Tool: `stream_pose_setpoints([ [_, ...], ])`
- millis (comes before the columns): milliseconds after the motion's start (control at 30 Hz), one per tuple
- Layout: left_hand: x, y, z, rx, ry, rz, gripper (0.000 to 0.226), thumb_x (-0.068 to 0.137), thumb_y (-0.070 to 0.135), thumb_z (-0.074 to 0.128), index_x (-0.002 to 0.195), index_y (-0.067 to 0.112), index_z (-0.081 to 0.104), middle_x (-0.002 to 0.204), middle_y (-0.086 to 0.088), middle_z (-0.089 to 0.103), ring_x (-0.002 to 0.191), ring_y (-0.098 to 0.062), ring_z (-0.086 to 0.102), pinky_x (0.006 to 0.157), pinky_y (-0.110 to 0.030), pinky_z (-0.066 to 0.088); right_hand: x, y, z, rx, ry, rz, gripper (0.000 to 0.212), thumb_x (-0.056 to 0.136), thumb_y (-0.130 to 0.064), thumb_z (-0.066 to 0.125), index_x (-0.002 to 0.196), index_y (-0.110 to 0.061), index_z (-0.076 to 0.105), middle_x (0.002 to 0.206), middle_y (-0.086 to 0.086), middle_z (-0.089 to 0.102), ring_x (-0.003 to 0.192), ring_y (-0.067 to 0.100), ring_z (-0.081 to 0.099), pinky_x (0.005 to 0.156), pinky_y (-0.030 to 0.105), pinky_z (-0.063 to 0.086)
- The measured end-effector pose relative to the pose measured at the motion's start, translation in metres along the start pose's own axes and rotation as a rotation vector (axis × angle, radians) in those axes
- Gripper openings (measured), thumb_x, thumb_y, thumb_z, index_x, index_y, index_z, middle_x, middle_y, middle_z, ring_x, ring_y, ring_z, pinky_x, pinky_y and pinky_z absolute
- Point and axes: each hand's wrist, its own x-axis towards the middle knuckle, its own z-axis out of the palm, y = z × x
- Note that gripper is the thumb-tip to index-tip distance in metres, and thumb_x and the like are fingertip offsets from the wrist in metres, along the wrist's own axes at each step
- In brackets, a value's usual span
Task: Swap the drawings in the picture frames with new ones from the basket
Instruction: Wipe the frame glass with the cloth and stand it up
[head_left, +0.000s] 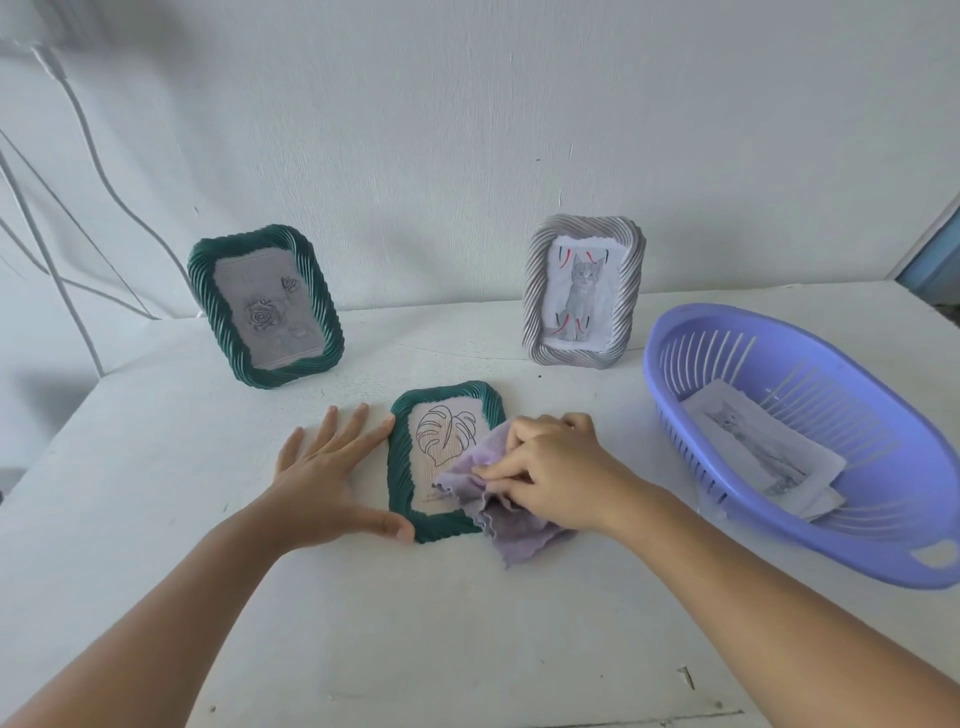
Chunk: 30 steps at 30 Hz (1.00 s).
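Hands at work on the counter (156, 519): left hand (332, 478) flat, bracing the near green frame (400, 467); right hand (550, 467) clutches a lilac cloth (498, 519) over its leaf drawing (447, 431). Hard wiping could skid the frame; basket (883, 540) with drawings sits right.

1. Purple basket (883, 525): smooth plastic, slight sheen.
2. Cloth (498, 512): soft fuzzy lilac fabric.
3. Flat green frame (400, 467): ridged, kinda glossy.
4. Table (467, 623): matt white, scuffed paint.
5. Drawings in basket (769, 447): crinkly paper.
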Motion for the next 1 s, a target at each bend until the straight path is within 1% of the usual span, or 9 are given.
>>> stream_pose_setpoints([
  [133,0.0,0.0,-0.001,0.001,-0.001,0.001,0.123,0.04,0.107,0.054,0.139,0.075,-0.01,0.164,0.025,-0.021,0.148,-0.005,-0.033,0.124,-0.047,-0.015,0.018,-0.013,-0.003,-0.132,0.069,0.041,0.025,0.101,-0.048,0.052,0.11,-0.044,0.075,0.098,-0.011,0.045,0.105,0.014,0.05,0.098,0.043,0.029],
  [200,0.0,0.0,0.0,-0.005,0.004,0.002,0.122,0.04,0.107,0.054,0.138,0.076,-0.011,0.164,0.025,-0.021,0.148,-0.004,-0.033,0.124,-0.047,-0.015,0.016,-0.013,0.001,-0.083,0.043,0.016,0.023,0.1,-0.045,0.054,0.107,-0.042,0.076,0.096,-0.013,0.043,0.103,0.011,0.049,0.099,0.044,0.028],
  [333,0.0,-0.001,0.001,-0.001,0.006,0.003,0.123,0.039,0.107,0.055,0.138,0.075,-0.012,0.163,0.026,-0.022,0.147,-0.004,-0.034,0.123,-0.046,-0.017,0.002,-0.001,0.001,0.025,0.003,-0.008,0.023,0.098,-0.05,0.056,0.114,-0.049,0.073,0.09,-0.015,0.044,0.092,0.001,0.041,0.095,0.037,0.024],
  [500,-0.001,0.001,-0.001,-0.008,-0.003,0.003,0.123,0.04,0.107,0.055,0.139,0.074,-0.011,0.163,0.025,-0.022,0.147,-0.004,-0.034,0.123,-0.046,-0.017,0.02,-0.011,0.0,-0.113,0.109,0.062,0.025,0.101,-0.046,0.051,0.111,-0.045,0.074,0.098,-0.015,0.043,0.106,0.01,0.05,0.098,0.042,0.03],
  [667,-0.001,0.002,-0.002,-0.006,-0.003,0.002,0.125,0.039,0.107,0.053,0.139,0.073,-0.013,0.163,0.025,-0.023,0.147,-0.004,-0.035,0.123,-0.046,-0.018,0.009,-0.001,0.004,0.004,0.018,0.004,0.024,0.098,-0.051,0.055,0.114,-0.048,0.073,0.09,-0.015,0.043,0.095,0.002,0.042,0.095,0.038,0.023],
  [733,-0.002,0.003,-0.003,-0.004,-0.009,-0.006,0.126,0.039,0.108,0.053,0.141,0.072,-0.012,0.163,0.024,-0.022,0.148,-0.005,-0.034,0.123,-0.046,-0.017,0.011,0.0,0.001,-0.012,0.037,0.015,0.024,0.098,-0.052,0.054,0.113,-0.051,0.073,0.092,-0.014,0.047,0.098,0.005,0.047,0.094,0.039,0.024],
  [800,-0.003,0.005,-0.004,-0.002,-0.016,-0.008,0.126,0.039,0.108,0.052,0.141,0.071,-0.012,0.164,0.024,-0.022,0.148,-0.006,-0.033,0.123,-0.047,-0.016,0.026,-0.008,0.002,-0.109,0.09,0.051,0.025,0.1,-0.049,0.051,0.11,-0.047,0.074,0.097,-0.013,0.048,0.103,0.012,0.051,0.095,0.043,0.028],
  [900,-0.003,0.006,-0.005,-0.001,-0.024,-0.009,0.126,0.038,0.108,0.052,0.14,0.072,-0.013,0.164,0.024,-0.022,0.148,-0.006,-0.033,0.124,-0.047,-0.016,0.052,-0.031,0.011,-0.142,0.14,0.134,0.027,0.103,-0.042,0.048,0.114,-0.043,0.073,0.111,-0.007,0.053,0.109,0.017,0.049,0.095,0.044,0.031],
  [1000,-0.003,0.006,-0.004,-0.004,-0.015,-0.006,0.127,0.039,0.108,0.053,0.142,0.07,-0.011,0.164,0.024,-0.022,0.148,-0.006,-0.033,0.124,-0.047,-0.015,0.058,-0.043,0.023,-0.104,0.09,0.045,0.026,0.102,-0.042,0.049,0.105,-0.04,0.075,0.108,-0.007,0.053,0.113,0.017,0.047,0.093,0.044,0.028],
])
